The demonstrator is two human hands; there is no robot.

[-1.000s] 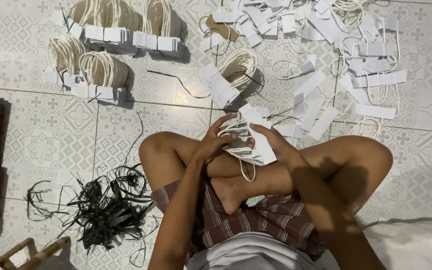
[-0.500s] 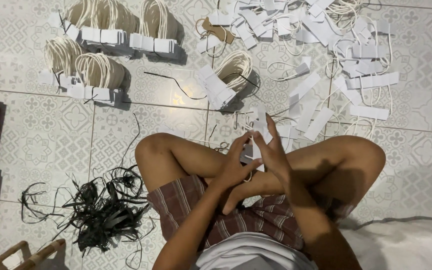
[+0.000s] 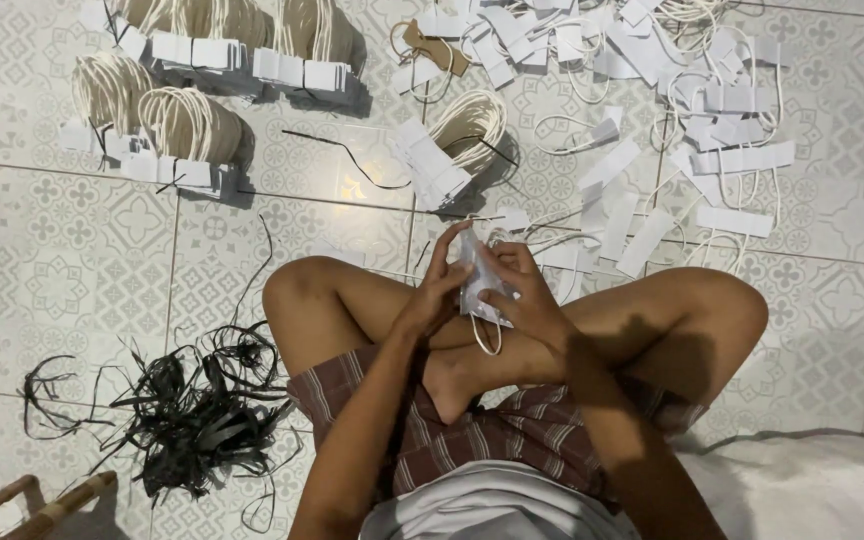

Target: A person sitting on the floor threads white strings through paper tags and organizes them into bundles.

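Tiled floor (image 3: 52, 290), hands clasping tag bundle (image 3: 479, 285)

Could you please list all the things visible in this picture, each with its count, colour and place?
bundled tag stacks: about five, white tags with cream cord loops, upper left floor
single bundle: one, white and cream, upper middle
loose tags: many, white with cream cords, upper right floor
black straps: one tangled heap, black, lower left floor
wooden frame: one, brown, bottom left corner
tiled floor: pale grey, patterned
held tags: small stack, white, between both hands
left hand: holds stack
right hand: holds stack
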